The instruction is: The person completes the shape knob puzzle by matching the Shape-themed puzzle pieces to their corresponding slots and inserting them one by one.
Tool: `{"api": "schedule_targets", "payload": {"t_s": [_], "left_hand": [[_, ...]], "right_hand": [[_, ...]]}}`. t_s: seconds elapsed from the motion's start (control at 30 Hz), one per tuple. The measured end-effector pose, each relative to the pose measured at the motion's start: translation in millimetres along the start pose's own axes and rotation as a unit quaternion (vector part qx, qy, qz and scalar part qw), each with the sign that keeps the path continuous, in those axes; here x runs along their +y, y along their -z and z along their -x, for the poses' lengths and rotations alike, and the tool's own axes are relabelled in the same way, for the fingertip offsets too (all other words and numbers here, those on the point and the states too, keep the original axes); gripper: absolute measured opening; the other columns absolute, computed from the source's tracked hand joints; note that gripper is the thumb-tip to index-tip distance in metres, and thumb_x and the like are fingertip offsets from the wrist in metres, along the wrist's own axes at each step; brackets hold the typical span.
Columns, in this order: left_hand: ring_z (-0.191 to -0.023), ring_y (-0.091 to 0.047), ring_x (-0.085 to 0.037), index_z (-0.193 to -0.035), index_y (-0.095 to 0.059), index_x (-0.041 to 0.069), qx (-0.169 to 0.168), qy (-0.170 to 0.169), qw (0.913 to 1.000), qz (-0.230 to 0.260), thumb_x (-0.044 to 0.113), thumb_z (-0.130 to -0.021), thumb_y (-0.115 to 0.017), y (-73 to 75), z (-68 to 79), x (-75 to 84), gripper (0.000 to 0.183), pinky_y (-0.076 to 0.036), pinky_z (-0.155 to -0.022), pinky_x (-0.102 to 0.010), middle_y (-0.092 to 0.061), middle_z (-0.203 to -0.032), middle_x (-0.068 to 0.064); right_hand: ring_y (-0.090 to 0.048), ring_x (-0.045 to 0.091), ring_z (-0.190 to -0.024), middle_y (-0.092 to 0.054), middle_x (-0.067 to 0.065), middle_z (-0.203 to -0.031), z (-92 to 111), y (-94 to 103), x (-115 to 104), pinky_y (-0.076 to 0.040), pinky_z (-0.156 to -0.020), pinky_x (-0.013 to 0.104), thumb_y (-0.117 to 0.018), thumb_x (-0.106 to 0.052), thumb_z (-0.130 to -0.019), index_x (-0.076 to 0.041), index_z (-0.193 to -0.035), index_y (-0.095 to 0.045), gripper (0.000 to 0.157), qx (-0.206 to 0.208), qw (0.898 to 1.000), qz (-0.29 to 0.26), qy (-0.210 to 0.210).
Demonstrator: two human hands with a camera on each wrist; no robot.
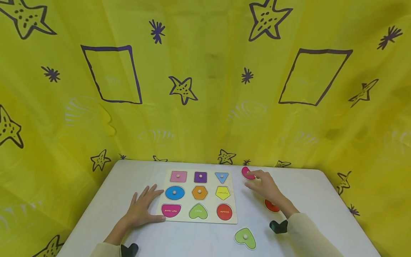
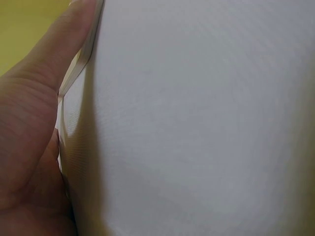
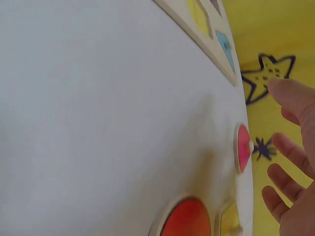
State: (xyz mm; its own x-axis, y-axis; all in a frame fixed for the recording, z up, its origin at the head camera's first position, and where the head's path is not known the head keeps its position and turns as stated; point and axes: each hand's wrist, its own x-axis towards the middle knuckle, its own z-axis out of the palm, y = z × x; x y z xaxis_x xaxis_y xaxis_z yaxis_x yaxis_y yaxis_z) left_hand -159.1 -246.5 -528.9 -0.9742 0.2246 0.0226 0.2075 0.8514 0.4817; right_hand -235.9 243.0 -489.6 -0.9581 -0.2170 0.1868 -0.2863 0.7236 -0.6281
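Note:
A wooden shape puzzle board (image 1: 190, 177) lies on the table. My left hand (image 1: 141, 208) rests at its left edge, fingers spread, thumb at the near corner; the left wrist view shows the thumb (image 2: 54, 44) along the board's side. My right hand (image 1: 264, 185) hovers at the far right over a pink half-round piece (image 1: 247, 173) with a knob. In the right wrist view its fingers are parted and stand apart from the half-round piece (image 3: 243, 148). Knobbed rectangle, square, triangle, oval and hexagon pieces sit in the board; the pentagon, half-round, heart and circle spots show no knobs.
A green heart piece (image 1: 245, 238) lies right of the board's near corner. Under the right forearm is a red circle piece (image 1: 271, 206), partly hidden. A yellow piece (image 3: 229, 220) shows beside it in the right wrist view. Yellow patterned curtain (image 1: 205, 121) surrounds the white table (image 1: 192, 239).

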Motion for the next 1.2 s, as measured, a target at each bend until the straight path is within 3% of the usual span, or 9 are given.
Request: {"api": "schedule_targets", "payload": {"t_s": [0.3,0.67,1.2], "left_hand": [[-0.152,-0.018,-0.049,-0.151,-0.051,0.020,0.000,0.003,1.0000,0.000,0.066,-0.068,-0.085,2.6,1.4,2.5,0.101,0.001,-0.115,-0.077,-0.033,-0.164,-0.019],[-0.153,-0.017,-0.049,-0.152,-0.050,0.021,-0.001,0.003,1.0000,-0.002,0.066,-0.068,-0.084,0.0,0.3,-0.2,0.101,0.002,-0.115,-0.077,-0.033,-0.164,-0.018],[-0.152,-0.018,-0.049,-0.152,-0.050,0.020,0.002,-0.004,1.0000,-0.001,0.065,-0.069,-0.085,0.3,0.2,-1.3,0.101,0.001,-0.114,-0.078,-0.033,-0.164,-0.019]], "right_hand": [[-0.054,0.046,-0.121,-0.060,0.021,-0.136,15.0,24.2,32.1,-0.051,-0.094,0.064,-0.075,-0.031,-0.096,-0.008,-0.135,-0.065,0.046,0.020,0.998,-0.012,-0.059],[-0.049,0.047,-0.127,-0.054,0.024,-0.141,27.8,30.6,55.1,-0.050,-0.098,0.062,-0.071,-0.039,-0.098,-0.011,-0.146,-0.053,0.059,0.012,0.989,-0.032,-0.147],[-0.048,0.048,-0.129,-0.053,0.029,-0.141,37.8,28.2,69.5,-0.041,-0.108,0.064,-0.072,-0.034,-0.098,-0.003,-0.139,-0.059,0.053,0.009,0.986,-0.026,-0.161]]}}
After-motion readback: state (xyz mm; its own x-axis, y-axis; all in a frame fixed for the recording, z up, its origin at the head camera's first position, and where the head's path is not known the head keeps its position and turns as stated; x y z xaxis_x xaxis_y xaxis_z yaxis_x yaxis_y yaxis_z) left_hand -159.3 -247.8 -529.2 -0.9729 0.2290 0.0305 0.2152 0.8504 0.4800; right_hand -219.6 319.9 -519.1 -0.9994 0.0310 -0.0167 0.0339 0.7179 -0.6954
